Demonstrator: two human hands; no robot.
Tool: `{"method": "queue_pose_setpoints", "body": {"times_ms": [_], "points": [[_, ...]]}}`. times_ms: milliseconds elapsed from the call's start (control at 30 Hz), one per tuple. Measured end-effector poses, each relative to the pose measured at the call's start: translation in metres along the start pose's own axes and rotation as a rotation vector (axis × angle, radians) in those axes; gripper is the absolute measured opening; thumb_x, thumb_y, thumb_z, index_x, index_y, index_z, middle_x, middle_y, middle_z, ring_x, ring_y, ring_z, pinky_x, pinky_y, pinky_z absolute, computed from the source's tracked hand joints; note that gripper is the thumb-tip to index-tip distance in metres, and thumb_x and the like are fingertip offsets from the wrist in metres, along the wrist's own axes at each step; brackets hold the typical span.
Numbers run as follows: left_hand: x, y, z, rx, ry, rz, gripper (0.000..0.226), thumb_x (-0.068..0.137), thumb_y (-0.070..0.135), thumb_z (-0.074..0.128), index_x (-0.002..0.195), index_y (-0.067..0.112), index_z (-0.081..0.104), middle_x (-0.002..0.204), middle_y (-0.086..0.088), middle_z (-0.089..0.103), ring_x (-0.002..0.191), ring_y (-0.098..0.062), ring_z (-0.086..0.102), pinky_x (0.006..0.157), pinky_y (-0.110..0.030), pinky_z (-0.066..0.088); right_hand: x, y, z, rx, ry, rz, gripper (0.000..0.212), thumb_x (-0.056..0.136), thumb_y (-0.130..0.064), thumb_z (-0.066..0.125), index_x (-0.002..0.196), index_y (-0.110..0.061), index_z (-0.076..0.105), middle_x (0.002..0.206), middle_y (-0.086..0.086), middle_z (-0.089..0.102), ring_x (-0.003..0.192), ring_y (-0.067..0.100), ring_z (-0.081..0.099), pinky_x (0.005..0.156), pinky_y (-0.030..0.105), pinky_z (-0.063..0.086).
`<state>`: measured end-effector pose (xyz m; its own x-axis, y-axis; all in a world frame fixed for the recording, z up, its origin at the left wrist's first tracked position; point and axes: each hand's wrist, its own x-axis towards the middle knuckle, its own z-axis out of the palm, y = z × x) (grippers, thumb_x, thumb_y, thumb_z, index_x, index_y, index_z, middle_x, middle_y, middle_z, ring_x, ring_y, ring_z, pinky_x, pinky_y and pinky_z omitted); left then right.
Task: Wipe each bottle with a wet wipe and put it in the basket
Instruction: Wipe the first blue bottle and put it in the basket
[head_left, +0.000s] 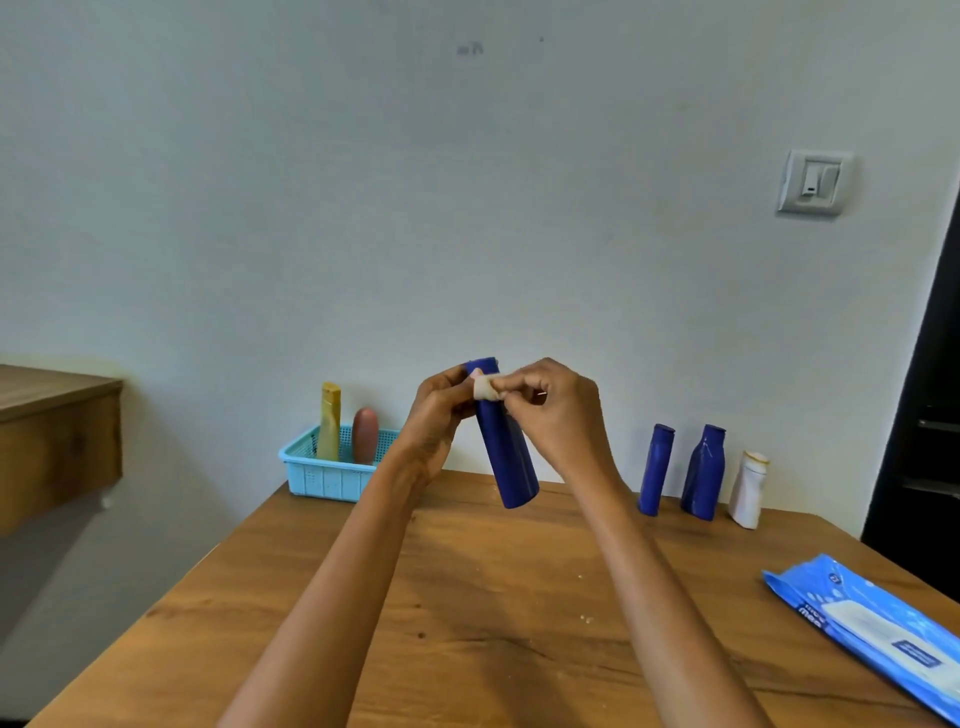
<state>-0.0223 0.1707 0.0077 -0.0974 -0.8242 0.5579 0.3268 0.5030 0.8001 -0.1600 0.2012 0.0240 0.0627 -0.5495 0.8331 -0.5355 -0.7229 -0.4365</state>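
Blue bottle (506, 452) held, three waiting (702, 473).

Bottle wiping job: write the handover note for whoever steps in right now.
Left hand grips the tall blue bottle, raised above the table. Right hand pinches a folded wipe against its upper part.
Done: yellow bottle and brown bottle stand in the basket.
Left: finish this bottle, then two blue bottles and the white bottle on the right. Wipes pack lies near right.
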Motion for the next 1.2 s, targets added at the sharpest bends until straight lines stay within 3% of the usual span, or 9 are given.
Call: {"method": "queue_pose_setpoints", "body": {"times_ms": [133, 367, 567, 667, 733, 800, 967, 1067, 1200], "points": [[0.0, -0.004, -0.004, 0.027, 0.044, -0.027, 0.015, 0.094, 0.015, 0.049, 0.098, 0.008, 0.062, 0.084, -0.007, 0.065, 0.078, -0.015, 0.062, 0.079, -0.026, 0.05, -0.002, 0.011, -0.003, -0.093, -0.045, 0.077, 0.012, 0.083, -0.021, 0.069, 0.087, -0.011, 0.073, 0.086, -0.002, 0.068, 0.068, 0.001, 0.055, 0.056, 0.005, 0.04], [0.001, -0.008, 0.002, 0.122, -0.019, -0.029, 0.021, 0.082, 0.014, 0.055, 0.098, 0.011, 0.068, 0.086, -0.007, 0.069, 0.085, -0.02, 0.064, 0.083, -0.03, 0.051, -0.003, 0.004, 0.01, 0.027, 0.048, -0.082, 0.022, 0.087, -0.005, 0.06, 0.101, -0.016, 0.073, 0.105, -0.004, 0.064, 0.097, 0.004, 0.059, 0.083, 0.013, 0.049], [0.0, -0.011, -0.005, 0.076, 0.044, -0.059, 0.02, 0.093, 0.018, 0.052, 0.1, 0.003, 0.063, 0.086, -0.009, 0.065, 0.083, -0.02, 0.06, 0.081, -0.029, 0.05, -0.008, 0.019, 0.006, -0.022, 0.027, -0.031, 0.008, 0.084, -0.01, 0.065, 0.08, -0.006, 0.072, 0.086, 0.0, 0.066, 0.074, 0.007, 0.06, 0.063, 0.01, 0.046], [0.001, -0.008, -0.002, 0.12, 0.004, -0.046, 0.022, 0.094, 0.019, 0.051, 0.104, 0.004, 0.064, 0.088, -0.01, 0.066, 0.085, -0.021, 0.061, 0.084, -0.031, 0.05, -0.007, 0.019, 0.005, 0.027, 0.021, -0.056, 0.02, 0.088, -0.01, 0.062, 0.107, -0.013, 0.069, 0.104, -0.006, 0.062, 0.088, 0.0, 0.059, 0.076, 0.005, 0.045], [-0.001, -0.008, 0.003, 0.143, -0.027, -0.037, 0.02, 0.094, 0.016, 0.05, 0.103, 0.007, 0.065, 0.089, -0.01, 0.067, 0.087, -0.022, 0.062, 0.087, -0.033, 0.05, -0.006, 0.014, 0.007, 0.066, -0.006, -0.075, 0.029, 0.09, -0.015, 0.061, 0.118, -0.015, 0.064, 0.116, -0.009, 0.058, 0.103, 0.002, 0.057, 0.087, 0.01, 0.046], [-0.002, -0.009, 0.005, 0.119, -0.008, -0.036, 0.019, 0.094, 0.013, 0.05, 0.101, 0.01, 0.067, 0.093, -0.013, 0.067, 0.089, -0.024, 0.062, 0.089, -0.036, 0.049, -0.006, 0.011, 0.008, 0.062, 0.007, -0.103, 0.024, 0.089, -0.018, 0.063, 0.112, -0.014, 0.068, 0.112, -0.007, 0.061, 0.103, 0.005, 0.058, 0.085, 0.013, 0.048], [-0.001, -0.009, 0.001, 0.058, 0.034, -0.048, 0.021, 0.09, 0.023, 0.057, 0.102, 0.009, 0.067, 0.092, -0.009, 0.068, 0.088, -0.022, 0.062, 0.087, -0.034, 0.05, -0.007, 0.016, 0.0, 0.031, 0.038, -0.087, 0.016, 0.083, -0.023, 0.069, 0.091, -0.009, 0.07, 0.089, -0.005, 0.062, 0.076, 0.003, 0.059, 0.066, 0.008, 0.046], [0.0, -0.011, 0.0, 0.1, 0.012, -0.072, 0.031, 0.087, 0.027, 0.059, 0.109, 0.006, 0.064, 0.094, -0.012, 0.067, 0.09, -0.024, 0.062, 0.093, -0.04, 0.048, -0.006, 0.016, 0.002, 0.024, 0.073, -0.079, 0.011, 0.085, -0.018, 0.068, 0.095, -0.015, 0.069, 0.094, -0.004, 0.065, 0.079, -0.002, 0.058, 0.069, 0.005, 0.045], [0.0, -0.01, -0.001, 0.049, 0.036, -0.056, 0.02, 0.092, 0.015, 0.055, 0.106, 0.007, 0.065, 0.09, -0.01, 0.068, 0.086, -0.021, 0.064, 0.088, -0.035, 0.051, -0.005, 0.009, 0.001, 0.093, 0.01, -0.098, 0.013, 0.083, -0.009, 0.068, 0.095, -0.015, 0.072, 0.096, -0.009, 0.065, 0.086, 0.002, 0.061, 0.074, 0.008, 0.047]]}}
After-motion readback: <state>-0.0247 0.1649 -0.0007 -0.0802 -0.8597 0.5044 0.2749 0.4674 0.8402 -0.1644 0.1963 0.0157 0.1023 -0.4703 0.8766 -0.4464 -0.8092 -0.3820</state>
